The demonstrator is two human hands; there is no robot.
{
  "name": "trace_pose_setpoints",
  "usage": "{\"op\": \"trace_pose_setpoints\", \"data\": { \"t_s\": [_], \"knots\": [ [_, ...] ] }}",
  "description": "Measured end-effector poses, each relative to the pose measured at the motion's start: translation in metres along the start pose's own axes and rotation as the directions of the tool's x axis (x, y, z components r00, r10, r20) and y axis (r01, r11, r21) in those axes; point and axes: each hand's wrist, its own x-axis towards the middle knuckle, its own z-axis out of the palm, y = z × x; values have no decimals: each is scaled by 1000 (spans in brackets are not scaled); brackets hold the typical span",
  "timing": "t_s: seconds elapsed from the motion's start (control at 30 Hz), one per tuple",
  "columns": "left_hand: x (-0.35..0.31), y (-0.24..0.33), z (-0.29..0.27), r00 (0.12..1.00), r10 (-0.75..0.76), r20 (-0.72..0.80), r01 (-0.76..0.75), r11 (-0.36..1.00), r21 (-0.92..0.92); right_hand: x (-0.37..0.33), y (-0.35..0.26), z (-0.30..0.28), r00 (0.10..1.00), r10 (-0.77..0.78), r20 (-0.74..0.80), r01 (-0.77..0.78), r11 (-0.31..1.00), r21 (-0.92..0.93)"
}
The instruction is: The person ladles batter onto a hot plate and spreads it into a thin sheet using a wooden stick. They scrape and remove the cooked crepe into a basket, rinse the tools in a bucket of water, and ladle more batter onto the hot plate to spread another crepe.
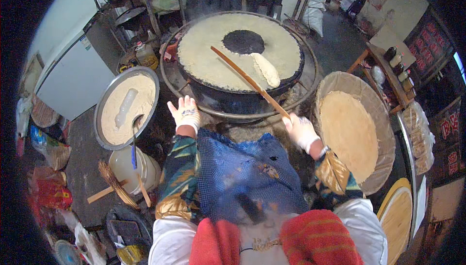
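A large round griddle [242, 42] stands ahead of me. A wide ring of pale batter [208, 37] covers it around a dark bare middle. My right hand [302, 132], in a whitish glove with bare fingers, grips one end of a long wooden stick [247, 78]. The stick slants up and left across the griddle. Just right of it, a thick lump of batter [265, 70] lies near the front edge. My left hand [187, 113], gloved likewise, has its fingers spread by the metal ring [233, 116] around the griddle. It holds nothing; whether it touches the ring I cannot tell.
At left, a metal basin [104, 136] of batter holds a ladle [135, 134], above a white bucket [154, 165] with wooden tools. At right, a lined round basket [383, 134] holds a thin tan flatbread [349, 131]. Bottles [395, 60] stand on a wooden shelf.
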Motion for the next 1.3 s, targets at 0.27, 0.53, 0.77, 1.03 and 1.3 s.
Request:
{"op": "trace_pose_setpoints", "data": {
  "t_s": [0.27,0.53,0.77,1.03,1.3],
  "knots": [
    [-71,75,-41,909,250,-332,-361,871,-333,-108,77,7,932,285,224,-265,957,-118],
    [-77,122,-39,921,254,-296,-323,922,-212,19,62,24,985,169,46,-157,967,-202],
    [-72,86,-41,928,245,-280,-317,915,-250,81,37,13,992,104,66,-94,986,-136],
    [-49,52,-43,943,202,-265,-281,911,-303,108,62,13,979,196,60,-174,949,-263],
    [-26,29,-46,971,90,-221,-154,943,-293,104,75,21,959,265,101,-222,924,-311]
  ]
}}
